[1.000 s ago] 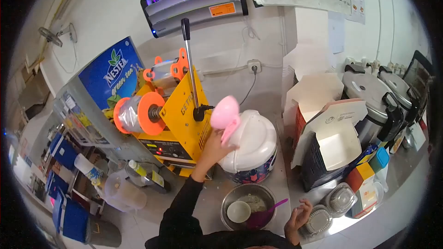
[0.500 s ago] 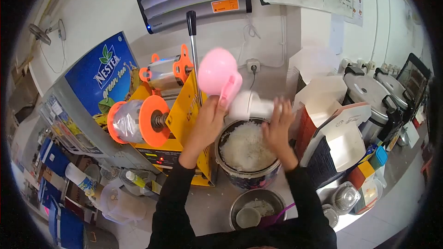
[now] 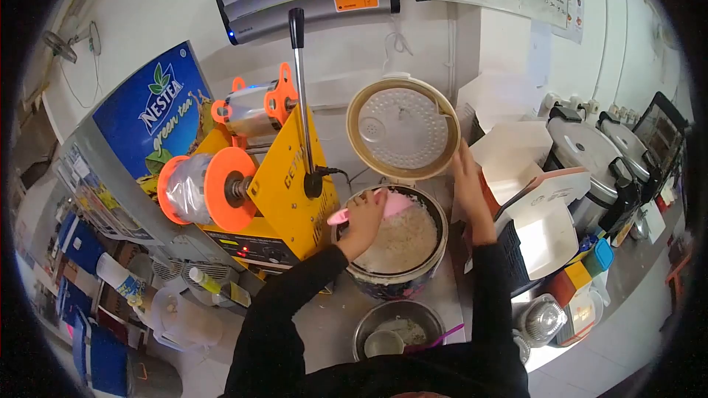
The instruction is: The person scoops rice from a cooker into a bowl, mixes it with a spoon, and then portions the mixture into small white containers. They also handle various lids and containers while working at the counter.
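The pink scoop (image 3: 383, 206) lies inside the open rice cooker (image 3: 398, 265), its bowl resting on the white rice (image 3: 405, 239) at the pot's rear left and its handle sticking out over the left rim. The left hand (image 3: 363, 222) holds the scoop; its grip is pressed together around the handle. The cooker stands on the table (image 3: 332, 320), just right of the yellow sealer (image 3: 284, 177).

The cooker lid (image 3: 402, 129) stands raised behind the pot, its perforated inner face turned toward the camera. The right hand (image 3: 466, 177) rests against the lid's lower right edge with fingers extended; whether its grip closes on the rim cannot be told.

In front of the cooker, at the table's near edge, sits a steel bowl (image 3: 398, 328) containing a small white cup (image 3: 383, 343) and a purple spoon (image 3: 442, 337). To the right of the cooker stand open white boxes (image 3: 542, 213), and beyond them two more cookers (image 3: 590, 154) with lids down. A Nestea sign (image 3: 158, 114) stands left of the sealer.
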Demonstrator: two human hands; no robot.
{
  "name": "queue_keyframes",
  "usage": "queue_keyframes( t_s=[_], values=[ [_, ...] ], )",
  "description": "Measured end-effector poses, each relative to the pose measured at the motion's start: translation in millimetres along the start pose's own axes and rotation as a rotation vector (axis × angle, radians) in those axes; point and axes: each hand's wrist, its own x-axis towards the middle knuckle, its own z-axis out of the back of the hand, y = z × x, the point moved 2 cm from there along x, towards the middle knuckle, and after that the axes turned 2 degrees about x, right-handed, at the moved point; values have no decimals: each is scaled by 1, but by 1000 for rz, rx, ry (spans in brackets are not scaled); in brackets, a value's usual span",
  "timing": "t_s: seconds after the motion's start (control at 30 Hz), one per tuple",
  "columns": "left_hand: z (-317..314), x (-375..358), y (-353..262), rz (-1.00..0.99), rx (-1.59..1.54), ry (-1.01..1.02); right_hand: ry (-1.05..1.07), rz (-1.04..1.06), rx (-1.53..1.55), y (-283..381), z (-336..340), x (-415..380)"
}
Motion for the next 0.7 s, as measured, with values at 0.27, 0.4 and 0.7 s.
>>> queue_keyframes(
  t_s=[0.27,0.4,0.7],
  values=[
    [-25,5,-6,-270,-305,269,-24,-297,96,-40,-56,-218],
    [-2,-12,-2,-418,-386,286,-43,-225,-105,-47,-74,-221],
    [17,0,-6,-581,-407,445,-85,-266,-188,-33,-77,-224]
  ],
)
